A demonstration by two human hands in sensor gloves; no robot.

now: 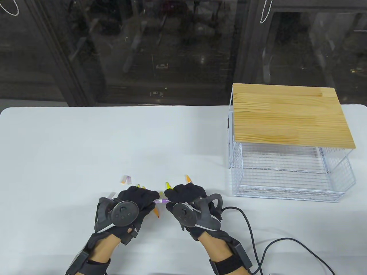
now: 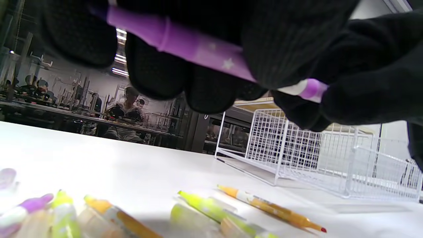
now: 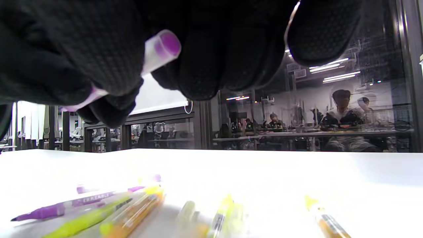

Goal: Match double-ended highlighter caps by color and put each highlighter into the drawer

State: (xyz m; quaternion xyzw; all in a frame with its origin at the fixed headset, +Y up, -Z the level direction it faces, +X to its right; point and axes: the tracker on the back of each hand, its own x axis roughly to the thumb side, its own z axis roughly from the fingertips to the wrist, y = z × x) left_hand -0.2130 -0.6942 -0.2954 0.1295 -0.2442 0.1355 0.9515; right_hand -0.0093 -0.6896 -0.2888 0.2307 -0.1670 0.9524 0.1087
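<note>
Both hands hold one purple highlighter point(image 1: 160, 201) level just above the table, near its front edge. My left hand point(image 1: 153, 197) grips the star-printed purple barrel point(image 2: 198, 46). My right hand point(image 1: 170, 197) pinches the other end, where a clear cap with a purple tip point(image 3: 162, 49) sits. The white wire drawer point(image 1: 286, 187) under a wooden top point(image 1: 289, 114) stands pulled out at the right and holds nothing I can see. Loose on the table lie an orange highlighter point(image 1: 188, 179), a yellow one point(image 1: 167, 185), another orange one point(image 1: 156, 212) and a second purple one point(image 3: 66, 205).
Two purple-tipped caps point(image 1: 126, 179) lie left of the hands, and another cap point(image 1: 111, 195) shows by the left wrist tracker. A black cable point(image 1: 258, 237) trails from the right glove across the table's front right. A dark glass wall runs behind the table.
</note>
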